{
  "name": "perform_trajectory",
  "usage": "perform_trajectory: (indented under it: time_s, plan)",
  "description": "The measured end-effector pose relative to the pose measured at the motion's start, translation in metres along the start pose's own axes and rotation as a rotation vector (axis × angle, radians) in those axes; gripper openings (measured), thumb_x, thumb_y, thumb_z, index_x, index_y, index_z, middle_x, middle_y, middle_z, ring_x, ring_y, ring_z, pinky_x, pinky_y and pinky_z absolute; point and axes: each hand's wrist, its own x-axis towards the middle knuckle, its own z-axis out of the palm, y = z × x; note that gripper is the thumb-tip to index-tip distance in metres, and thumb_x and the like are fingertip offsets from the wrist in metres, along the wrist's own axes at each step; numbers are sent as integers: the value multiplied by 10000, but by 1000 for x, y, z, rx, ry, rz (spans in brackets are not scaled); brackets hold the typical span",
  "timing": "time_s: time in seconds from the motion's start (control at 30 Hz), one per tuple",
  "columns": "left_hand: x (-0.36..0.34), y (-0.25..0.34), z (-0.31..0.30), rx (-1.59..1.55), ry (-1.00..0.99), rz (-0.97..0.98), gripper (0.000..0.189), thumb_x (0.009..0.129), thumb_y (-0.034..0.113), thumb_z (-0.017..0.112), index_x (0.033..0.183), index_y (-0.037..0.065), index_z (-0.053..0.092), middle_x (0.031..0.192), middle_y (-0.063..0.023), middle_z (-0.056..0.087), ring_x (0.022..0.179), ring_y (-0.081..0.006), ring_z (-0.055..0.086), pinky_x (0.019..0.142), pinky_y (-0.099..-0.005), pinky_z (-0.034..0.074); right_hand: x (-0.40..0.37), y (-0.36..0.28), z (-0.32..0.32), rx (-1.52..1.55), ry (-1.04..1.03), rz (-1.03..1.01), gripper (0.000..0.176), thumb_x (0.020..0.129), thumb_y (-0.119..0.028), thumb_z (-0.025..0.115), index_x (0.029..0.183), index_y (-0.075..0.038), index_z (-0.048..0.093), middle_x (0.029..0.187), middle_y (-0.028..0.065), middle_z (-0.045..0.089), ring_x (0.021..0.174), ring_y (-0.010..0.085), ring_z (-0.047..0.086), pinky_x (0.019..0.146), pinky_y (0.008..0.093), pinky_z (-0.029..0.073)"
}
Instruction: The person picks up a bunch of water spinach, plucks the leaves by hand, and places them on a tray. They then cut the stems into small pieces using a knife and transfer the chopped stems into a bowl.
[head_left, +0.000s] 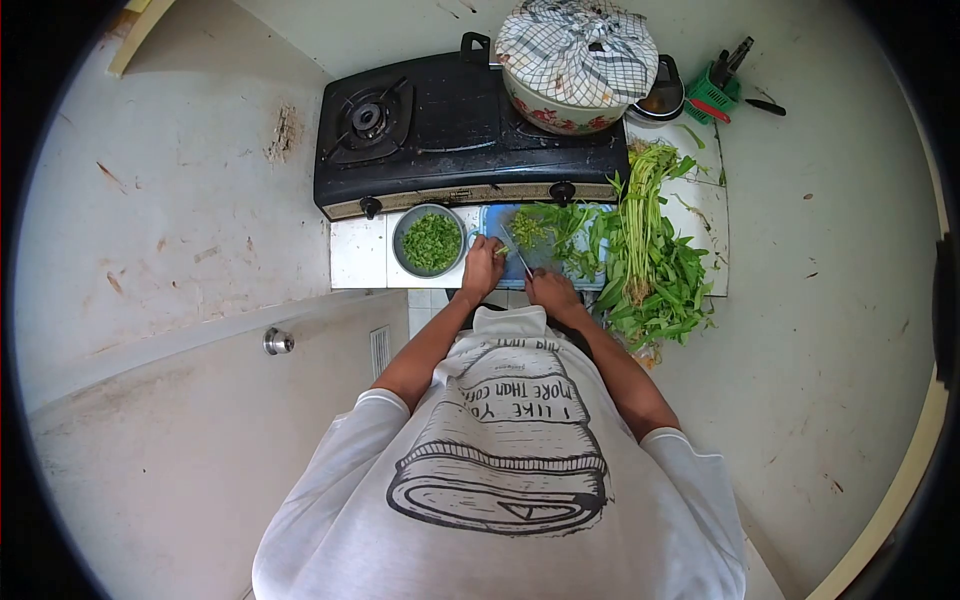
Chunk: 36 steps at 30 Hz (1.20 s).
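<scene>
My right hand (553, 292) is closed round the handle of a knife (517, 250), whose blade points up and left over a blue cutting board (493, 222). At the board's left side, my left hand (484, 266) pinches a short piece of green stem (502, 251) beside the blade. Small cut pieces (528, 229) lie on the board just beyond the knife, with leafy greens (577, 237) to their right. Left of my left hand stands a grey bowl (398, 246) filled with chopped greens (431, 242).
A large bunch of long-stemmed greens (645, 240) covers the counter's right part. Behind the board is a black two-burner stove (440, 125), bearing a cloth-topped pot (565, 110). A green basket (712, 93) holds utensils at the back right.
</scene>
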Motion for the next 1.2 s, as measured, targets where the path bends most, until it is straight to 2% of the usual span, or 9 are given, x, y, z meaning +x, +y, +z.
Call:
perform_trajectory:
  time_s: [0.23,0.43,0.63,0.73,0.93,1.03,1.2]
  plan:
    - [0,1,-1,-10,13,8,167,814,-40,625,970,4,665,930,-213,562,801,-427,623,722,-497,526,-5,-7,-9,-20,-54,-24,443,1045,-357,481,1033,57,637,874,299,716,843,468,715,782,559,570]
    - [-1,-1,0,-12,30,23,173,810,-44,636,974,1,668,932,-208,567,788,-417,628,713,-490,533,-6,-3,0,-17,-2,-90,427,1031,-359,501,1006,44,644,846,289,713,792,474,712,741,557,576]
    - [-1,-1,1,-11,26,12,160,814,-42,636,963,8,661,924,-203,563,783,-415,625,706,-492,523,12,-12,5,-56,3,-38,405,1013,-333,511,998,41,667,889,276,728,843,444,731,786,548,580]
    - [-1,-1,1,-31,50,24,144,818,-43,633,950,11,654,915,-202,560,775,-415,621,698,-495,517,4,-4,9,-13,24,-66,414,1022,-355,518,1008,35,654,873,282,718,806,471,714,755,549,579]
    - [-2,-5,6,-45,34,4,144,821,-49,638,952,10,649,903,-202,557,775,-415,627,691,-493,517,4,-6,7,-11,-19,-40,437,1032,-369,500,1010,40,655,894,276,726,842,477,712,792,562,569]
    - [-1,-2,4,-31,42,14,144,821,-49,642,953,10,647,904,-201,558,766,-413,626,684,-492,516,11,-12,2,-38,-3,-23,392,996,-306,515,989,54,671,903,272,732,857,436,733,794,537,580]
    - [-2,-3,4,-48,41,16,156,820,-46,644,962,17,639,911,-199,554,745,-408,617,677,-495,511,0,-1,2,-7,-15,-26,429,1033,-364,500,1006,38,649,865,301,712,837,466,713,787,569,563]
